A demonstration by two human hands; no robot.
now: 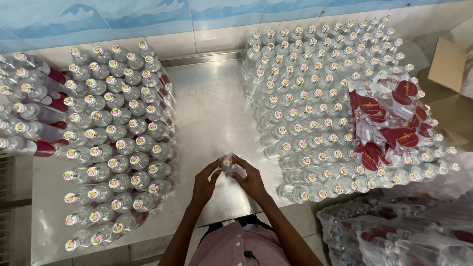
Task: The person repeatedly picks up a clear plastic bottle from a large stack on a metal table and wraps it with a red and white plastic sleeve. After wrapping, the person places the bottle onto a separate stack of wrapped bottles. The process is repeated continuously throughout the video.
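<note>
Lower centre of frame: both hands are closing together around one clear bottle (pixel 227 165), held upright just above the counter (pixel 212 113). Left hand (pixel 204 184) is gripping from the left, right hand (pixel 252 180) from the right, fingers (pixel 241 162) wrapping the body near the neck; the cap is pointing up at the camera. The two-handed hold looks like it is keeping the bottle steady while something is worked onto its body, though the detail is too small to tell.

Left block of bottles (pixel 116 143) is standing in tight rows, some showing red labels at far left. Right block (pixel 315 113) is standing unlabelled. A pile of red labels (pixel 387 120) is lying on top of it, within reach, right of frame.
</note>
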